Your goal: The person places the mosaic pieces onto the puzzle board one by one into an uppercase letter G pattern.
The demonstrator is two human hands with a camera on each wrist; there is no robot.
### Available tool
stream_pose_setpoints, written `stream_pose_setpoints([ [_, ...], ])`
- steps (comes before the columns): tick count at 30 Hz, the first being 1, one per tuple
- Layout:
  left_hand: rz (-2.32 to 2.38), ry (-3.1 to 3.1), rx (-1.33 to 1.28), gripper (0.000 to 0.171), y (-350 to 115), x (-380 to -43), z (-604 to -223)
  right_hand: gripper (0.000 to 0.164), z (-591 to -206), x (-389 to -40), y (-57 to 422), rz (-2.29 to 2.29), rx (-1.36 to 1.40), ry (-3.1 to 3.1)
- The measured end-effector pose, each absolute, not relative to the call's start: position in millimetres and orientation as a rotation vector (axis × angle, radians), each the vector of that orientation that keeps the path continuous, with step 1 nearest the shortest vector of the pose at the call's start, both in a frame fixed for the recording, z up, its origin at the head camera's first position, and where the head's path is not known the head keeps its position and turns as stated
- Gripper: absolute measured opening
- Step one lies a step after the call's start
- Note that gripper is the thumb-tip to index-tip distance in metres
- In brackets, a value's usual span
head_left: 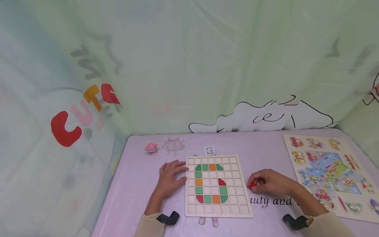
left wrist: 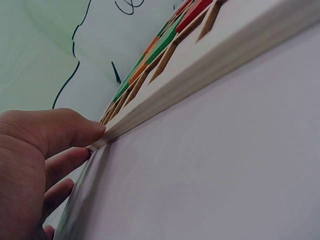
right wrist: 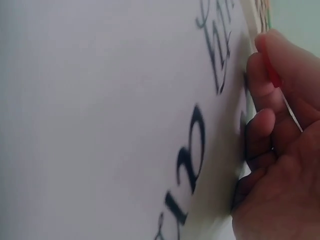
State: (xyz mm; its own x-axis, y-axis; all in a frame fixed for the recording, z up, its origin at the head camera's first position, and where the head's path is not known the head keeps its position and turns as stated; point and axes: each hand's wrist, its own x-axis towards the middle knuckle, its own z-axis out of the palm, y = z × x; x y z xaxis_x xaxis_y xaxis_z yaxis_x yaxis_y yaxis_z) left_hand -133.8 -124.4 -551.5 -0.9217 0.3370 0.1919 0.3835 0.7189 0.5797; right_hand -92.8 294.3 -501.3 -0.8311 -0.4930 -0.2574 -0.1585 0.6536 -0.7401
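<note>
A square wooden grid board [head_left: 190, 183] lies on the table before me, with green, orange and red tiles set in it in a G-like shape. My left hand [head_left: 171, 177] is at the board's left edge, its thumb touching the rim and its fingers loosely spread. In the left wrist view the thumb [left wrist: 82, 131] rests against the board's edge [left wrist: 165, 95]. Just right of the board, my right hand [head_left: 270, 182] pinches a small red tile [head_left: 253, 185] between thumb and fingertips. The right wrist view shows that red tile [right wrist: 271, 67] edge-on, partly covered by the thumb.
A small pattern card [head_left: 210, 150] lies behind the board. Farther left stands a small pink toy figure [head_left: 151, 148]. A large vehicle puzzle board [head_left: 365, 200] takes up the table's right side. Printed curtains [head_left: 189, 65] rise behind the table and at its sides.
</note>
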Motion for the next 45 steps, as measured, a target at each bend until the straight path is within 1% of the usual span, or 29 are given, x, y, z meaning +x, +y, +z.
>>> stream_pose_setpoints([
  [4,-0.991,-2.847,-0.597,0.029,-124,-133,-551,0.008,-502,-94,292,-1.07,-0.494,2.419],
  [10,-0.991,-2.848,-0.601,0.029,-124,-133,-550,0.016,-498,-100,290,-1.09,-0.365,2.444],
  [14,-0.987,-2.85,-0.603,0.03,-124,-134,-550,0.018,-493,-105,284,-1.147,-0.266,2.465],
  [20,-0.97,-2.835,-0.618,0.03,-125,-136,-550,0.02,-491,-109,265,-1.313,-0.226,2.409],
  [26,-0.983,-2.812,-0.633,0.03,-125,-135,-550,0.024,-491,-111,234,-1.358,-0.222,2.42],
  [34,-0.99,-2.813,-0.628,0.03,-126,-134,-551,0.014,-487,-118,197,-1.341,-0.242,2.453],
  [38,-1.013,-2.808,-0.636,0.03,-126,-135,-552,0.011,-492,-122,189,-1.312,-0.291,2.456],
  [45,-0.984,-2.829,-0.634,0.031,-128,-137,-555,0.009,-501,-127,180,-1.25,-0.297,2.484],
])
